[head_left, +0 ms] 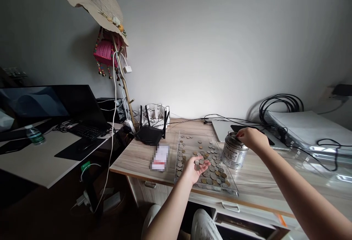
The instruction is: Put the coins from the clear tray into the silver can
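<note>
Head view, our entry: left hand [195,168] lies palm up and open, a few coins [199,162] cupped in it, over the clear tray [231,190] of loose coins. Right hand [251,138] pinches at the top of the metal tin [234,154]; whatever our fingertips hold is hidden. Card [160,157] on the surface [137,157] is blurred.

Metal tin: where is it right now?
In the head view, the metal tin stands on the wooden desk, right of the clear coin tray, under the right hand.
</note>
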`<state>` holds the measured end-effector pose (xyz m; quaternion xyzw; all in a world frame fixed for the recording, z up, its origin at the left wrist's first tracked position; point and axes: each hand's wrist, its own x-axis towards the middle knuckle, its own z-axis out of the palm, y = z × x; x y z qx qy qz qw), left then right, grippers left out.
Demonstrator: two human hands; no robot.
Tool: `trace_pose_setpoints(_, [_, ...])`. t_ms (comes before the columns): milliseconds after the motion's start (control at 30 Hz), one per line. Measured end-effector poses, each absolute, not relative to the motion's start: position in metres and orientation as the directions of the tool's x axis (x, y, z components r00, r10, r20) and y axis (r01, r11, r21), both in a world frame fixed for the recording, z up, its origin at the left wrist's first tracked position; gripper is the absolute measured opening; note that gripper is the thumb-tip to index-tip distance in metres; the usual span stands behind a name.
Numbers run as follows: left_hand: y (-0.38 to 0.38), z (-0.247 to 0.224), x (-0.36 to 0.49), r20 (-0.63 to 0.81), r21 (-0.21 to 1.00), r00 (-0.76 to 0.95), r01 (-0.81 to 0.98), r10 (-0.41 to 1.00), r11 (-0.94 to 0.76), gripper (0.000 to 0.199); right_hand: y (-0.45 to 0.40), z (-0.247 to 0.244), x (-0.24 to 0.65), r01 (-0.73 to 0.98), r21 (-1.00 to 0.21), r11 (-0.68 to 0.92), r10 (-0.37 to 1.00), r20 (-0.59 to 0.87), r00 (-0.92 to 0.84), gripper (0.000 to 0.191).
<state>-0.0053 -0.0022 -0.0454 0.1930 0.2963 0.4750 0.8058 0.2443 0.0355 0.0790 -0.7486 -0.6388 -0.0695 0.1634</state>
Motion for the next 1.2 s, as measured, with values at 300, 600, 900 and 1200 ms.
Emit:
trace_pose_setpoints(300, [0.0,-0.046,-0.004,-0.267,0.567,0.349,-0.696,0.898,0.439,0.013,-0.01,0.04,0.154,0.896,-0.245,0.371,0.832,0.516,-0.204,0.026])
trace_pose_setpoints(600, [0.0,-0.047,-0.001,-0.295,0.591,0.319,-0.68,0.901,0.434,0.012,0.001,-0.004,0.125,0.81,-0.475,0.342,0.935,0.261,-0.242,0.02])
trace_pose_setpoints(900, [-0.004,-0.042,-0.007,-0.26,0.574,0.374,-0.682,0.89,0.454,0.02,0.028,0.08,0.223,0.928,-0.36,-0.093,0.873,0.418,0.25,0.023])
trace_pose_setpoints(1200, [-0.001,-0.043,-0.006,-0.277,0.543,0.365,-0.704,0.889,0.458,0.025,0.023,0.069,0.22,0.979,-0.181,-0.095,0.796,0.577,0.184,0.027])
